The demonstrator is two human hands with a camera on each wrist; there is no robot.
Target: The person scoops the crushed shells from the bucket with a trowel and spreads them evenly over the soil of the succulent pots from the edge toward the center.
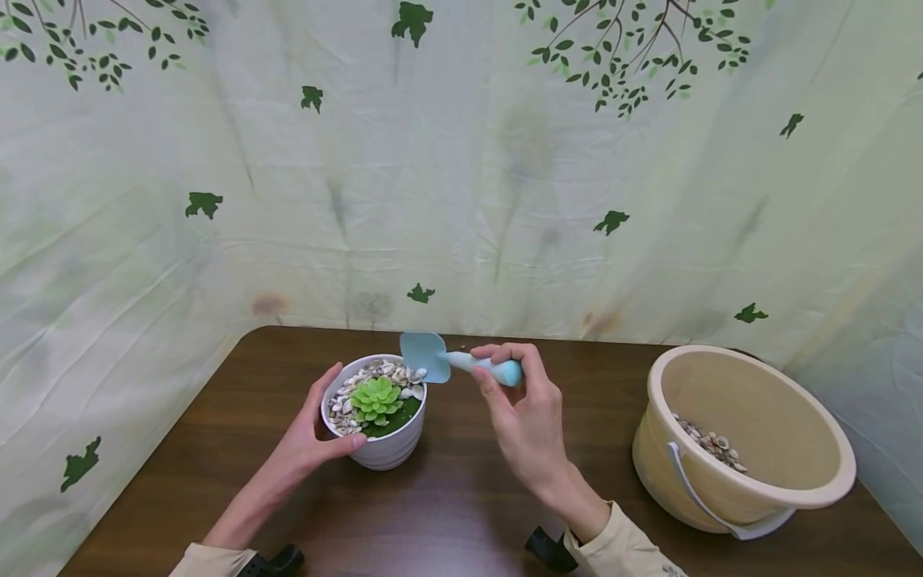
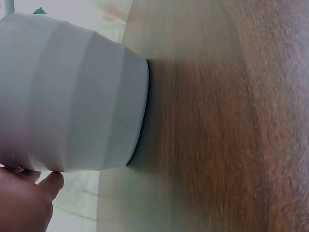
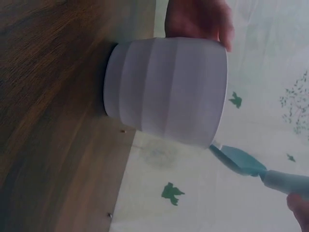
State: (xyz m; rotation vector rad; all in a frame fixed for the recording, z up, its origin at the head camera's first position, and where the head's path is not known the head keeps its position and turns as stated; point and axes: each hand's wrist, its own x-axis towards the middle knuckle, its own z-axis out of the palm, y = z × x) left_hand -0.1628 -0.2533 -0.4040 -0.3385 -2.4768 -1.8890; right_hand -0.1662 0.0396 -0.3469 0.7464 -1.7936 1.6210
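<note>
A white ribbed flowerpot (image 1: 389, 451) stands on the table, holding a green succulent (image 1: 376, 399), small pebbles (image 1: 349, 394) and a dark green patch at the front right. My left hand (image 1: 312, 439) grips the pot, thumb at the near rim and fingers round the left side. With bent fingers and thumb, my right hand (image 1: 532, 425) holds a light-blue toy-like shovel (image 1: 425, 357) by its handle. The shovel's blade is tilted at the pot's right back rim. In the right wrist view, the shovel tip (image 3: 219, 153) meets the rim, with something whitish on it.
To the right stands a large beige bucket (image 1: 840, 473) with a grey handle (image 1: 710, 513) hanging down its front. Shell-like pebbles (image 1: 710, 442) lie inside it. A leaf-printed cloth (image 1: 476, 200) hangs behind the brown wooden table (image 1: 461, 505). Tiny bits (image 3: 109, 215) lie near the table's back edge.
</note>
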